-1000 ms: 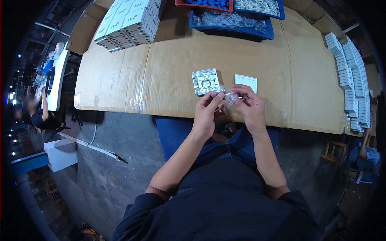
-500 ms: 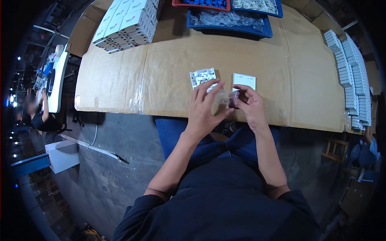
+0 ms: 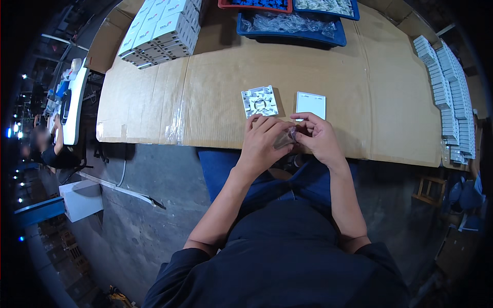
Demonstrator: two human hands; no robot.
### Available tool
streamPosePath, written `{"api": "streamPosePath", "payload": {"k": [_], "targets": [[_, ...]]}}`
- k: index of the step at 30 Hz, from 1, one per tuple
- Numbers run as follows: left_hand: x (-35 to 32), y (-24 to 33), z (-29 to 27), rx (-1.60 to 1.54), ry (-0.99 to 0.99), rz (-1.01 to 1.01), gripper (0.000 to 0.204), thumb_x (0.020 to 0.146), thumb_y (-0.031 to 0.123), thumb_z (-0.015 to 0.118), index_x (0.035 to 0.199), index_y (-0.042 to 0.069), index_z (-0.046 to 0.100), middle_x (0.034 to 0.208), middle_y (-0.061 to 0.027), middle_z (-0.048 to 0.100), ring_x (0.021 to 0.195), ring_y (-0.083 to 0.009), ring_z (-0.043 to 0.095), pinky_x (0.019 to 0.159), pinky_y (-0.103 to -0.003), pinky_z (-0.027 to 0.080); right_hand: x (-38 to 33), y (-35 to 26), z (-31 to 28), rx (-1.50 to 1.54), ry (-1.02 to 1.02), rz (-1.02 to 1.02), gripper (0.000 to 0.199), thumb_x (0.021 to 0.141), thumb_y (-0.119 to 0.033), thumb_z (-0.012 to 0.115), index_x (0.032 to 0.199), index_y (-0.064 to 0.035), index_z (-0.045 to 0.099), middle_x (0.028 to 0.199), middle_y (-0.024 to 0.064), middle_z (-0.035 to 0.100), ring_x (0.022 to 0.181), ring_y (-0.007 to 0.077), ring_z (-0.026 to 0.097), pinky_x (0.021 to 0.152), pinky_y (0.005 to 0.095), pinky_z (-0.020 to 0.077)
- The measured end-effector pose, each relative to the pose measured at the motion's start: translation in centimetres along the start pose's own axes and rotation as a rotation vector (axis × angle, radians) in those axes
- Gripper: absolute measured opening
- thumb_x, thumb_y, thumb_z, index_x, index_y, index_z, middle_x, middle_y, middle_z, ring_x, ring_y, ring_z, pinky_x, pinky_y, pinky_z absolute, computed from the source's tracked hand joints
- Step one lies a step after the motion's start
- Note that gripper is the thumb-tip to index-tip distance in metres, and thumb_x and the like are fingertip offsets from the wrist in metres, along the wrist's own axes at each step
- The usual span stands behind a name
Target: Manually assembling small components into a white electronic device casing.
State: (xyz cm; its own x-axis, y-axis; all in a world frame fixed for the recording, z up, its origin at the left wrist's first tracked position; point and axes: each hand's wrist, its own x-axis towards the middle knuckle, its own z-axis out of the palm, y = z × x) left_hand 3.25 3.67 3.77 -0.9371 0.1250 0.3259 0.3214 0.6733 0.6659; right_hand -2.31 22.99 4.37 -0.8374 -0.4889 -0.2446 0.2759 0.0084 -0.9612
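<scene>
Just above the table's near edge, my two hands meet around a small clear plastic bag (image 3: 284, 139). My left hand (image 3: 261, 141) is curled over the bag's left side, thumb and fingers closed on it. With thumb and index finger, my right hand (image 3: 322, 138) pinches the bag's right end, its other fingers bent. What the bag holds, if anything, I cannot make out. Beyond my left hand lies a white square plastic housing (image 3: 251, 97) with a round ring in its middle. A flat white square plate (image 3: 311, 105) lies past my right hand.
Boxes (image 3: 160, 33) are stacked at the far left of the cardboard-covered table (image 3: 221, 77). At the back stand a red bin (image 3: 291, 9) of blue parts, a blue bin (image 3: 354, 17) of pale pieces and another blue bin (image 3: 292, 38) of clear bags. White pieces (image 3: 446, 97) are piled at right.
My left hand has come down and its fingers have closed in on the bag, nearer my right hand. The white housing now shows more fully.
</scene>
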Motion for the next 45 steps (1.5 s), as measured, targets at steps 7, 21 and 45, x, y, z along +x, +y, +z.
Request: {"api": "streamPosePath", "payload": {"k": [7,21,45], "targets": [[0.2,0.1,0.0,-0.021,0.053,-0.029,0.043,0.074,0.019,0.086,0.113,0.012,0.071,0.108,-0.0023,0.071,0.105,-0.0237,0.064,0.106,-0.040,0.038,-0.4,-0.3,-1.2,-0.193,0.065,-0.101,0.027,0.102,-0.009,0.065,0.128,-0.0005,0.064,0.105,0.0054,0.070,0.091,0.0082,0.064,0.081,0.0228,0.0509],[-0.7,-0.4,0.8,-0.116,-0.023,-0.069,0.042,0.079,0.020,0.084,0.117,0.009,0.070,0.111,-0.0059,0.072,0.105,-0.0259,0.065,0.102,-0.041,0.042,-0.6,-0.2,-0.2,-0.072,-0.123,0.016,0.057,0.108,-0.048,0.048,0.117,0.0033,0.071,0.116,0.0089,0.071,0.106,0.0159,0.065,0.092,0.0299,0.0537],[-1.9,-1.2,0.7,-1.352,-0.432,-0.675,0.040,0.104,0.034,0.066,0.123,0.000,0.067,0.106,-0.0071,0.072,0.094,-0.0147,0.069,0.082,-0.030,0.056,-1.1,-0.3,0.1,-0.035,-0.270,-0.036,0.064,0.107,-0.054,0.042,0.133,0.0000,0.066,0.111,0.0103,0.071,0.083,0.0141,0.068,0.074,0.0294,0.0571]]}}
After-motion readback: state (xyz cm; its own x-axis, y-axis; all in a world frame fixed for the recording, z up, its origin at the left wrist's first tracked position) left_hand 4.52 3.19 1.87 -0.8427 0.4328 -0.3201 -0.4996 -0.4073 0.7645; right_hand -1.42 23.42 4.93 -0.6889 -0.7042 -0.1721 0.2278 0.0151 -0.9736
